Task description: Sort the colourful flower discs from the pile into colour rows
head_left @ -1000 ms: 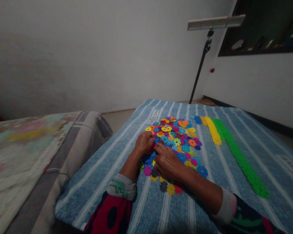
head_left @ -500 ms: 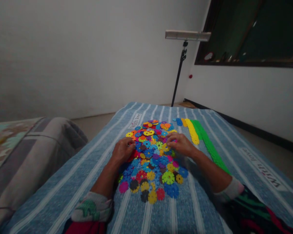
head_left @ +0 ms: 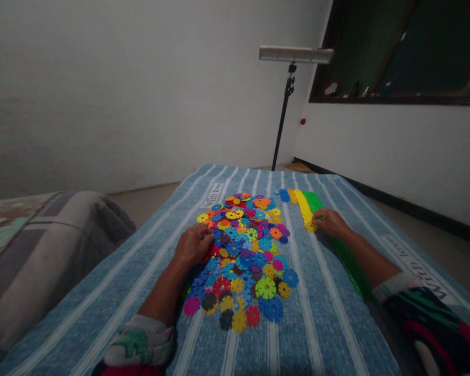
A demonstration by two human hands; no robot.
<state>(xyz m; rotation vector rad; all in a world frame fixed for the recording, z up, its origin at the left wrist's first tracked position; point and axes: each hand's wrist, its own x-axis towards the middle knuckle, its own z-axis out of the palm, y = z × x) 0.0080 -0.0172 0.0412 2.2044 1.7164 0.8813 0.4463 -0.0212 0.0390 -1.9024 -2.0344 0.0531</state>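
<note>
A broad pile of flower-shaped plastic discs point(head_left: 235, 248) in many colours lies on the striped cloth. My left hand point(head_left: 191, 244) rests at the pile's left edge, fingers curled and pressed together; whatever they hold is hidden. To the right of the pile, my right hand point(head_left: 332, 223) is at the near end of a row of overlapping yellow discs point(head_left: 305, 209). Its thumb and fingers are pinched together, with anything between them too small to make out. A long row of green discs point(head_left: 348, 261) runs beneath my right hand and forearm, partly covered by them.
Short rows of orange discs point(head_left: 293, 196) and blue discs point(head_left: 284, 195) lie beyond the yellow row. Blue cloth with white stripes point(head_left: 121, 292) covers the table. A lamp on a black stand point(head_left: 284, 109) rises behind it. On the left is a grey draped blanket point(head_left: 90, 224).
My right hand has moved right, from the pile to the near end of the yellow row. My left hand stays at the pile's left edge. The view has shifted slightly.
</note>
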